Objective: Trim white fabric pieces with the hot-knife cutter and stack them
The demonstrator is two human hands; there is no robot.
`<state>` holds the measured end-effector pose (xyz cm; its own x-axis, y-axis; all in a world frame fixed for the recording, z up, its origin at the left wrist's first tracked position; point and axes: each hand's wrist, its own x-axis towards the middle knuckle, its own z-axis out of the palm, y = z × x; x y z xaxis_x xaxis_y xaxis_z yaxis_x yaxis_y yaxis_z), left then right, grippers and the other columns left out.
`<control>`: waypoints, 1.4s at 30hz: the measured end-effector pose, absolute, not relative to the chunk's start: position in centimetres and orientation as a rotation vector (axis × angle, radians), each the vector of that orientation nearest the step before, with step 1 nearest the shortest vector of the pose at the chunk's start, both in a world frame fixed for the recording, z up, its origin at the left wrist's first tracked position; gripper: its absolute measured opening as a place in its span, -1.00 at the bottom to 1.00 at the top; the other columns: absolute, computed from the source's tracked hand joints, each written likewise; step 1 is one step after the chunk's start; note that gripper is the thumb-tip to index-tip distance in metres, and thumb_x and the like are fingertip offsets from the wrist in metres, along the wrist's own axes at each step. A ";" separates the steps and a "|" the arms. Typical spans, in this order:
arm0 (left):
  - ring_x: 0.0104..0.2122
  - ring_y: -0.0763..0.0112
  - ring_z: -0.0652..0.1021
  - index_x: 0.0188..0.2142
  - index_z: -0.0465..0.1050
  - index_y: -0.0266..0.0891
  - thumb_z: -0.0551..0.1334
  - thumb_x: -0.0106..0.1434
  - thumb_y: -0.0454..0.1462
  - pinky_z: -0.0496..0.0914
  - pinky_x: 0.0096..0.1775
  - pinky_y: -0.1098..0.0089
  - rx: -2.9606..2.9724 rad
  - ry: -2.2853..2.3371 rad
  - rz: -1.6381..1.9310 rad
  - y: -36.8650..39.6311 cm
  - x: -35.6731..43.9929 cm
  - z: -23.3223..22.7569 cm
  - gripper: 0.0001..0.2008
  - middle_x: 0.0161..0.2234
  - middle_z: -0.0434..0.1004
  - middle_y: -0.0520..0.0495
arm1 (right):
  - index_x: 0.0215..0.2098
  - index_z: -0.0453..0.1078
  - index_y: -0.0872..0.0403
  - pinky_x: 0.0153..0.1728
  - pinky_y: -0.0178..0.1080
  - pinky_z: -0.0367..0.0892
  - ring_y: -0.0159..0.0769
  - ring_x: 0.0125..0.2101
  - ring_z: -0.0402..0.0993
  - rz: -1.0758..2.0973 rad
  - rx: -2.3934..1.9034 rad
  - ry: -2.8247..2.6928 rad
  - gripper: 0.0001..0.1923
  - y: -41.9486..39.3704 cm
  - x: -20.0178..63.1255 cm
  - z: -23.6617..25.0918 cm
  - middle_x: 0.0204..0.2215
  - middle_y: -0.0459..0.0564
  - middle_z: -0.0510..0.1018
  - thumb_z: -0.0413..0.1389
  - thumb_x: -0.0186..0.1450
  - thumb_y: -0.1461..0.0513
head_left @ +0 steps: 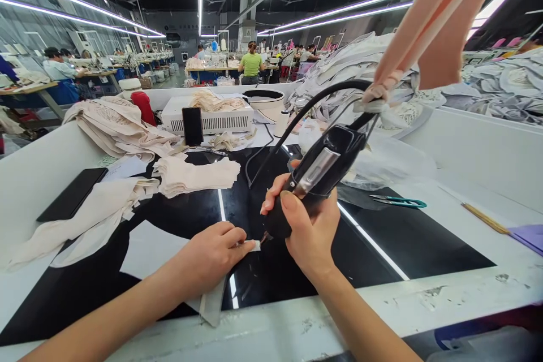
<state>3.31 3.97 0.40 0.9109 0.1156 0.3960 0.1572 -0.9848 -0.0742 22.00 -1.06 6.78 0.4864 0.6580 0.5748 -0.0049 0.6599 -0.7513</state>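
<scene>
Head view: at a garment-factory worktop (445, 294), a person presses a narrow strip of pale fabric (220, 288) flat against the glossy black surface with the left hand (212, 257), its fingers (237, 236) together and pinning the strip's far end, apparently so the cloth cannot shift. The strip lies at the 6 o'clock edge of the black panel, running from under the palm toward the front rim of the worktop.

Just at 3 o'clock of that hand, the right hand (307, 226) is clamped around a black corded hand tool (318, 175), fingers wrapped tight on its grip, the tip angled down to meet the strip's end right by the left fingertips. The steep tilt seems chosen to bring only the tip onto the cloth. Its cable (305, 110) loops up toward 12 o'clock, clear of the work.

Stacks of cream fabric pieces (195, 175) sit at 10 o'clock, within reach of the left arm; a larger heap (119, 127) lies beyond them. Teal-handled scissors (399, 201) rest at 3 o'clock, near the tool hand. A white box unit (212, 119) with a dark phone (192, 125) propped against it stands at 12 o'clock. A peach strap (428, 17) hangs in from 1 o'clock. Other workers (251, 65) sit at distant tables.
</scene>
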 end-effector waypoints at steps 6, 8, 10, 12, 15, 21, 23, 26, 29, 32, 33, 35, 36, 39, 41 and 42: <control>-0.20 0.25 0.54 0.21 0.47 -0.35 0.13 0.51 -0.51 0.55 -0.07 0.30 -2.977 -0.234 -0.556 3.8 3.4 0.7 -0.64 -0.13 0.54 -0.13 | -0.17 0.38 -0.05 -0.54 -0.31 0.54 -0.42 -0.57 0.50 0.460 -0.789 -0.999 -0.72 -1.2 21.7 6.6 -0.40 -0.23 0.61 0.38 0.30 0.14; -0.20 0.25 0.55 0.21 0.47 -0.34 0.14 0.49 -0.52 0.56 -0.06 0.30 -2.983 -0.248 -0.547 3.8 3.4 0.8 -0.64 -0.13 0.55 -0.14 | -0.17 0.39 -0.05 -0.55 -0.32 0.54 -0.42 -0.57 0.51 0.453 -0.793 -0.996 -0.73 -1.1 21.6 6.6 -0.40 -0.23 0.61 0.38 0.30 0.16; -0.19 0.25 0.56 0.19 0.48 -0.35 0.14 0.49 -0.52 0.58 -0.05 0.29 -2.989 -0.254 -0.556 3.8 3.3 0.9 -0.65 -0.12 0.56 -0.15 | -0.17 0.39 -0.05 -0.55 -0.32 0.54 -0.42 -0.57 0.51 0.454 -0.789 -0.994 -0.73 -1.1 21.6 6.6 -0.40 -0.23 0.61 0.39 0.30 0.15; -0.16 0.25 0.57 0.17 0.48 -0.34 0.12 0.50 -0.52 0.58 -0.01 0.27 -2.996 -0.241 -0.589 3.8 3.0 1.0 -0.65 -0.10 0.58 -0.16 | -0.19 0.38 -0.05 -0.54 -0.32 0.54 -0.41 -0.57 0.50 0.460 -0.775 -0.995 -0.71 -1.2 21.7 6.6 -0.41 -0.23 0.61 0.40 0.29 0.13; -0.14 0.24 0.59 0.16 0.49 -0.31 0.09 0.50 -0.54 0.57 0.05 0.22 -2.997 -0.180 -0.654 3.9 2.6 1.2 -0.65 -0.09 0.59 -0.15 | -0.19 0.38 -0.05 -0.54 -0.31 0.55 -0.41 -0.58 0.51 0.457 -0.771 -1.005 -0.67 -1.2 21.8 6.5 -0.41 -0.22 0.60 0.43 0.29 0.08; -0.12 0.24 0.61 0.09 0.51 -0.30 0.16 0.51 -0.51 0.54 0.10 0.21 -3.051 -0.212 -0.528 3.6 1.7 1.2 -0.73 -0.09 0.60 -0.14 | -0.15 0.40 -0.07 -0.54 -0.31 0.56 -0.40 -0.57 0.52 0.451 -0.759 -1.017 -0.64 -1.4 21.9 6.4 -0.40 -0.21 0.61 0.45 0.30 0.04; -0.11 0.24 0.61 0.11 0.51 -0.29 0.16 0.51 -0.51 0.53 0.10 0.22 -3.070 -0.237 -0.532 3.5 1.5 1.0 -0.71 -0.08 0.61 -0.14 | -0.11 0.40 -0.08 -0.54 -0.31 0.56 -0.40 -0.57 0.52 0.453 -0.755 -1.017 -0.63 -1.4 21.9 6.5 -0.40 -0.22 0.61 0.45 0.30 0.05; -0.10 0.24 0.61 0.10 0.52 -0.30 0.15 0.51 -0.51 0.53 0.12 0.21 -3.071 -0.260 -0.586 3.3 1.3 0.8 -0.71 -0.08 0.62 -0.15 | -0.02 0.42 -0.09 -0.54 -0.31 0.55 -0.40 -0.57 0.53 0.461 -0.745 -1.019 -0.60 -1.6 22.0 6.5 -0.40 -0.24 0.61 0.45 0.29 0.09; -0.09 0.25 0.62 0.12 0.53 -0.32 0.15 0.51 -0.51 0.50 0.21 0.15 -3.062 -0.265 -0.654 3.2 1.2 0.5 -0.71 -0.06 0.63 -0.15 | 0.02 0.44 -0.09 -0.51 -0.30 0.56 -0.40 -0.56 0.55 0.467 -0.739 -1.020 -0.61 -1.7 22.2 6.5 -0.39 -0.23 0.62 0.44 0.31 0.13; -0.06 0.25 0.62 0.14 0.53 -0.31 0.16 0.53 -0.49 0.47 0.27 0.10 -3.057 -0.274 -0.701 3.2 1.3 0.1 -0.72 -0.03 0.64 -0.17 | 0.02 0.47 -0.09 -0.51 -0.30 0.56 -0.40 -0.55 0.54 0.474 -0.752 -1.020 -0.63 -1.6 22.4 6.7 -0.39 -0.23 0.61 0.43 0.32 0.14; -0.05 0.24 0.63 0.14 0.53 -0.31 0.16 0.54 -0.49 0.47 0.27 0.10 -3.057 -0.277 -0.712 3.2 1.4 0.0 -0.72 -0.02 0.64 -0.17 | 0.02 0.47 -0.09 -0.51 -0.29 0.56 -0.40 -0.55 0.54 0.473 -0.757 -1.014 -0.64 -1.6 22.3 6.7 -0.39 -0.23 0.60 0.43 0.31 0.14; -0.05 0.23 0.63 0.13 0.53 -0.33 0.15 0.54 -0.49 0.48 0.26 0.11 -3.061 -0.274 -0.733 3.3 1.5 -0.1 -0.72 -0.02 0.64 -0.19 | 0.01 0.47 -0.08 -0.53 -0.29 0.56 -0.39 -0.56 0.54 0.464 -0.758 -0.989 -0.63 -1.3 22.2 7.0 -0.40 -0.24 0.59 0.43 0.31 0.13; -0.05 0.23 0.63 0.13 0.53 -0.33 0.14 0.54 -0.49 0.49 0.25 0.12 -3.065 -0.271 -0.739 3.3 1.5 -0.1 -0.72 -0.02 0.64 -0.19 | 0.01 0.47 -0.08 -0.54 -0.29 0.56 -0.39 -0.57 0.53 0.460 -0.752 -0.976 -0.63 -1.2 22.0 7.1 -0.40 -0.24 0.59 0.43 0.30 0.12; -0.05 0.22 0.64 0.11 0.54 -0.35 0.15 0.53 -0.50 0.51 0.19 0.16 -3.070 -0.260 -0.755 3.3 1.7 -0.3 -0.73 -0.04 0.64 -0.21 | -0.01 0.45 -0.08 -0.55 -0.28 0.54 -0.39 -0.59 0.52 0.471 -0.735 -0.960 -0.59 -0.6 21.3 7.4 -0.41 -0.24 0.57 0.45 0.28 0.08; -0.06 0.22 0.64 0.10 0.54 -0.35 0.16 0.53 -0.49 0.52 0.17 0.18 -3.068 -0.262 -0.774 3.3 1.7 -0.4 -0.74 -0.05 0.64 -0.21 | -0.01 0.43 -0.08 -0.57 -0.27 0.52 -0.38 -0.60 0.51 0.493 -0.741 -0.958 -0.57 -0.2 20.8 7.4 -0.42 -0.24 0.57 0.46 0.26 0.06; -0.07 0.22 0.64 0.10 0.55 -0.34 0.16 0.53 -0.48 0.52 0.16 0.18 -3.066 -0.265 -0.785 3.4 1.8 -0.5 -0.74 -0.05 0.64 -0.21 | 0.00 0.42 -0.09 -0.57 -0.27 0.52 -0.38 -0.60 0.51 0.502 -0.745 -0.961 -0.55 0.0 20.6 7.3 -0.42 -0.24 0.57 0.46 0.26 0.05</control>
